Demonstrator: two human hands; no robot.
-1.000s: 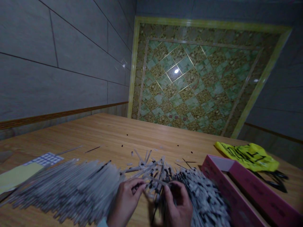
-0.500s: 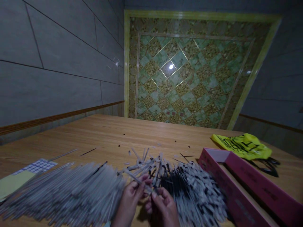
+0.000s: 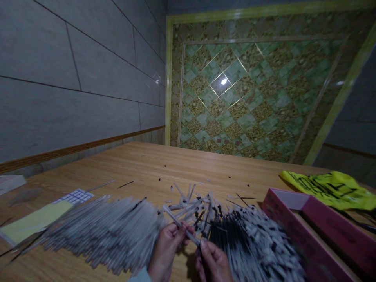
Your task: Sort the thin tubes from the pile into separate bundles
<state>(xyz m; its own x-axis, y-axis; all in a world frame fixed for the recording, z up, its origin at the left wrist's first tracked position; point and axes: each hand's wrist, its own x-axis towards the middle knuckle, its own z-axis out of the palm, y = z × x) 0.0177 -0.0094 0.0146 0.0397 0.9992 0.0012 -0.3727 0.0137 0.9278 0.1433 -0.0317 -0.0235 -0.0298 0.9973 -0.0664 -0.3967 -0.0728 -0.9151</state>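
My left hand pinches a thin translucent tube that slants down to the right. At the tube's lower end, the fingers of my right hand are closed on it. Left of my hands lies a wide pile of clear tubes. A second pile, of dark-and-white capped sticks, spreads on the right. Just beyond my hands, short loose pieces are scattered. Whether a cap or other small part is between my right fingers is too small to tell.
A long pink box stands open at the right, with a yellow bag behind it. Yellow paper and a checked card lie at the left on the wooden table. A white box shows at the left edge.
The view has turned left, so the table items appear further right and the white box shows. My hands are slightly further apart along the tube.
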